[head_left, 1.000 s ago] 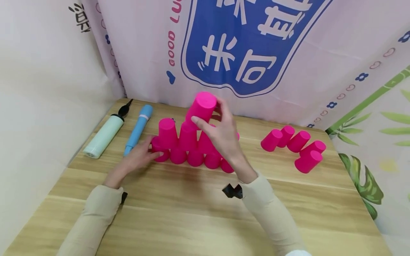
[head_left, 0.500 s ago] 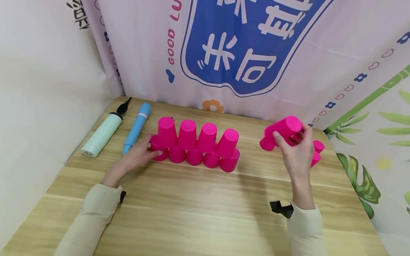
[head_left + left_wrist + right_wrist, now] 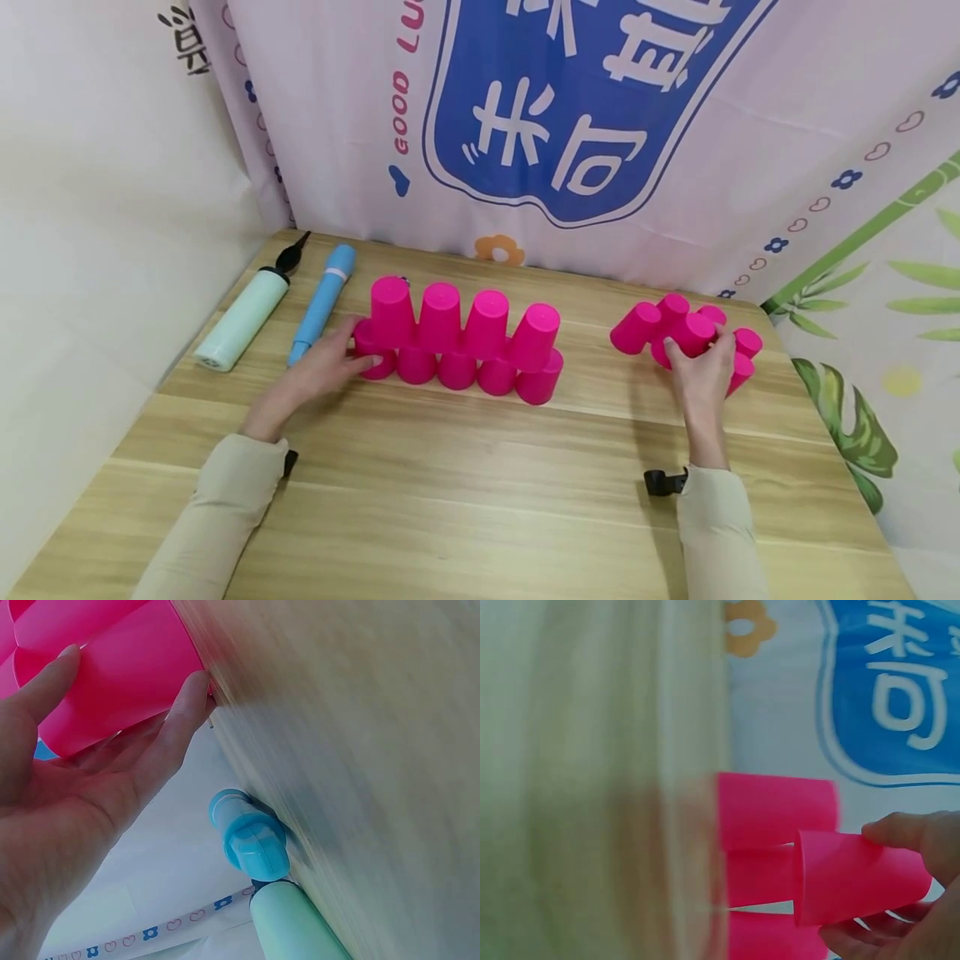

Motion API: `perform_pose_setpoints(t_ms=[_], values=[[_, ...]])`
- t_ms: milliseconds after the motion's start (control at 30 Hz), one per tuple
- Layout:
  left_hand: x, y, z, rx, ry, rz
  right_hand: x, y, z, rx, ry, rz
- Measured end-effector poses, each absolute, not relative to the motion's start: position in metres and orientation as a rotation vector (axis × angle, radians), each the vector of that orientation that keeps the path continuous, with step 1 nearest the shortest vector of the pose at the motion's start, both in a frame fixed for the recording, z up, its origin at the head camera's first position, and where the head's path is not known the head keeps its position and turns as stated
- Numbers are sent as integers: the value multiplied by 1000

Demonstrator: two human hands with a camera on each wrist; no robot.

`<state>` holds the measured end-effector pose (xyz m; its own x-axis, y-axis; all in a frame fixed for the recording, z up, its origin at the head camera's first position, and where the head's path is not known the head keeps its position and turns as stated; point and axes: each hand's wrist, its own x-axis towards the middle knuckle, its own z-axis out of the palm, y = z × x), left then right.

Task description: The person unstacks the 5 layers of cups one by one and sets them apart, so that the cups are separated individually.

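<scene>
Pink cup (image 3: 692, 333) is sitting in the right hand (image 3: 701, 375)'s curled grip, among loose cups (image 3: 637, 327) far right on the table (image 3: 465, 500); the left hand (image 3: 318, 367) is resting open-fingered against the cup stack (image 3: 457, 337).

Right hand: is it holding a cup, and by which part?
Yes. The right hand grips one pink cup among the loose cups, fingers and thumb wrapped round its side wall near the closed end.
</scene>
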<state>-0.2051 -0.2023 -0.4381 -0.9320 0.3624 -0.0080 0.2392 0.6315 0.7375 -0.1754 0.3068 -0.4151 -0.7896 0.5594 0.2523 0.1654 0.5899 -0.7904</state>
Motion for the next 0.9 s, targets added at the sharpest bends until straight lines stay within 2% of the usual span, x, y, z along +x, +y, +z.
perform_pose_setpoints(t_ms=[467, 900], values=[[-204, -201, -434, 510, 2691, 1178, -194, 326, -439, -652, -2445, 1075], [-203, -202, -434, 510, 2693, 1170, -200, 327, -445, -635, -2502, 1063]])
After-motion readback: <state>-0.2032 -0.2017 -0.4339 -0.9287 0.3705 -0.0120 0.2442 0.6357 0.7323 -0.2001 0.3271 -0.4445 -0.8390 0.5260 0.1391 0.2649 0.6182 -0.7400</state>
